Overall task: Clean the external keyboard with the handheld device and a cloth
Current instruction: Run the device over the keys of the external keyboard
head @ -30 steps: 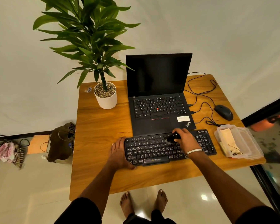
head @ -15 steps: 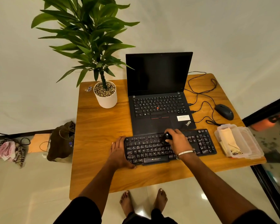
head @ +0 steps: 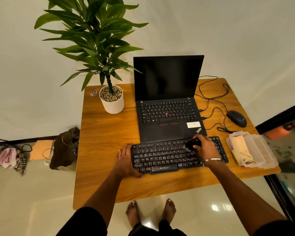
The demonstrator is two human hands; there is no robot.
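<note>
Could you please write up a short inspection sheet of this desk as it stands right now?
Surface: wooden table, bare at front left.
Job's things: external keyboard at front edge; handheld device on its upper right keys; cloth in a clear plastic box.
Clutter: open laptop, potted plant, mouse.
Grippers: left hand steadies the keyboard's left end; right hand grips the device.
Cables: black cables looped right of the laptop.
Surroundings: bag and clothes on the floor.

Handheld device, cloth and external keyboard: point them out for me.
handheld device (head: pixel 192 143), head view, its dark body beside the right hand.
cloth (head: pixel 240 147), head view, folded middle.
external keyboard (head: pixel 160 155), head view, middle key rows.
</note>
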